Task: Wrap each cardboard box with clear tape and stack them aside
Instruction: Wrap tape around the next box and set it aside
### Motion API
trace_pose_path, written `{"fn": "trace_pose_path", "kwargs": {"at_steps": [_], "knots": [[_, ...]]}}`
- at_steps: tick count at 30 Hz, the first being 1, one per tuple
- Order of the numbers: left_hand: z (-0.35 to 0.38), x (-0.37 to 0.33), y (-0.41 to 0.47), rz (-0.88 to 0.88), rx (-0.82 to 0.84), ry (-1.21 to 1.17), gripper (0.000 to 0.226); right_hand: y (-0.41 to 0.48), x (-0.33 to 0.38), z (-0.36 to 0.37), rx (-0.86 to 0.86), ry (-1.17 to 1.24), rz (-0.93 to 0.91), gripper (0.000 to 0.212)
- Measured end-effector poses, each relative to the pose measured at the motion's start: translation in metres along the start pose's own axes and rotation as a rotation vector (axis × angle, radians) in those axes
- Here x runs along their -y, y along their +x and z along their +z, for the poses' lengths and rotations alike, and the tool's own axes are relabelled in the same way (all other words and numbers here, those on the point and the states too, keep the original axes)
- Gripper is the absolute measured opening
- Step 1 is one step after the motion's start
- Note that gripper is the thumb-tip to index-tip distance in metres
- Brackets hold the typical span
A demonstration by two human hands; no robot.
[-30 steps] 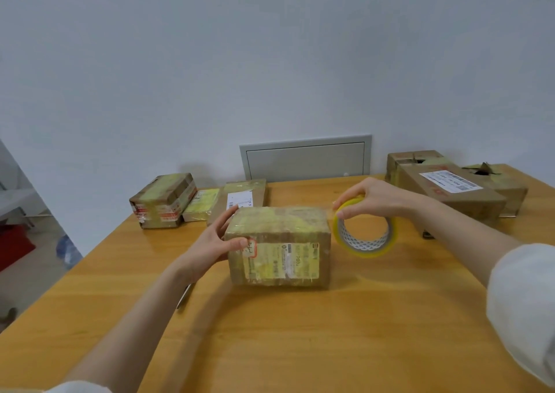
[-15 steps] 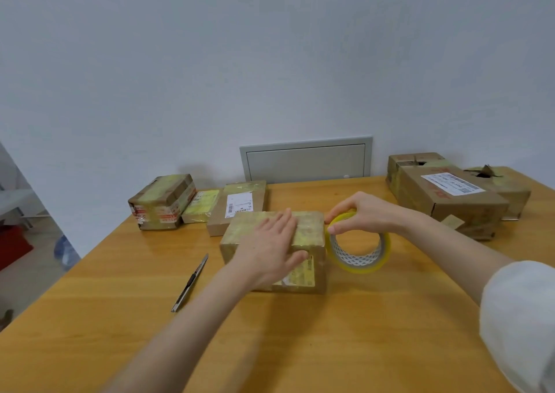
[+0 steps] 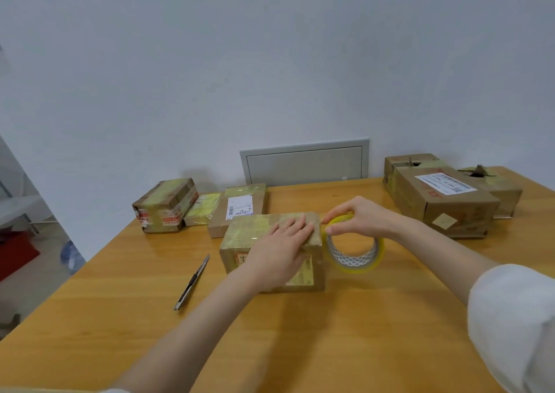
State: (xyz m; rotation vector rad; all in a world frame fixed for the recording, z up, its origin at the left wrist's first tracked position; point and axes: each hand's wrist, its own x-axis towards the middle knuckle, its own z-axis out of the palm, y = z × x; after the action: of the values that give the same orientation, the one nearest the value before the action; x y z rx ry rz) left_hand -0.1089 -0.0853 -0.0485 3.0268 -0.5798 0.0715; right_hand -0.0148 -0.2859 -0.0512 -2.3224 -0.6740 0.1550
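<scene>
You're pressing your left hand (image 3: 280,250) flat on the cardboard box (image 3: 249,235) at mid-table; your right hand (image 3: 362,215) is pinching the tape roll (image 3: 354,257) at its 3 o'clock. It's probably handling light, stiff, slick; brace its top.

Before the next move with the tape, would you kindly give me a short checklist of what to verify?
1. Left hand lies flat on the box, steadying it: ok.
2. Right hand grips the tape roll at the box's right edge: ok.
3. Tape end stuck to the box: cannot tell.
4. Knife on the table left of the box, likely within reach: ok.
5. Box fully wrapped: cannot tell.
</scene>
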Motion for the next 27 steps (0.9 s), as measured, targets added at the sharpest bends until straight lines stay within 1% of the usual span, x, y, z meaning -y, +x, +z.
{"fn": "trace_pose_path", "kwargs": {"at_steps": [2,3,4,7,9,11,13,14,16,18,20,22,24,27], "knots": [[-0.024,0.0,0.001,-0.068,0.079,-0.343,0.063,0.0,0.0,0.001,0.003,0.001,0.0,0.021],[-0.034,0.0,0.005,-0.107,0.093,-0.458,0.069,0.0,-0.001,0.001,0.006,0.008,0.007,0.022],[-0.04,-0.002,0.011,-0.124,0.097,-0.455,0.078,0.0,-0.002,0.002,0.009,0.018,0.012,0.024],[-0.037,-0.005,0.036,-0.096,0.195,-0.072,0.108,-0.001,-0.003,0.004,0.018,0.022,0.0,0.031],[-0.028,-0.003,0.051,-0.083,0.266,0.09,0.117,-0.003,-0.004,0.003,0.019,0.008,-0.005,0.035],[-0.023,-0.001,0.059,-0.057,0.267,0.144,0.119,-0.008,-0.007,0.001,0.046,0.025,-0.012,0.04],[-0.02,0.002,0.06,-0.041,0.231,0.13,0.117,-0.014,-0.012,0.0,0.082,0.094,-0.043,0.047],[-0.02,0.003,0.058,-0.046,0.214,0.101,0.116,-0.018,-0.013,0.0,0.071,0.137,-0.054,0.052],[-0.026,0.01,0.053,-0.056,0.165,-0.019,0.115,-0.022,-0.011,-0.004,-0.024,0.245,-0.04,0.062],[-0.038,0.019,0.048,-0.073,0.075,-0.227,0.112,-0.022,-0.004,-0.013,-0.149,0.437,-0.001,0.071],[-0.05,0.027,0.043,-0.092,-0.031,-0.396,0.108,-0.021,0.011,-0.025,-0.199,0.686,-0.027,0.066],[-0.056,0.033,0.038,-0.108,-0.094,-0.484,0.106,-0.018,0.025,-0.032,-0.187,0.842,-0.088,0.053],[-0.058,0.039,0.034,-0.12,-0.11,-0.536,0.106,-0.015,0.035,-0.034,-0.164,0.825,-0.113,0.039],[-0.054,0.048,0.027,-0.116,-0.089,-0.451,0.109,-0.014,0.037,-0.033,-0.164,0.676,-0.071,0.026]]}}
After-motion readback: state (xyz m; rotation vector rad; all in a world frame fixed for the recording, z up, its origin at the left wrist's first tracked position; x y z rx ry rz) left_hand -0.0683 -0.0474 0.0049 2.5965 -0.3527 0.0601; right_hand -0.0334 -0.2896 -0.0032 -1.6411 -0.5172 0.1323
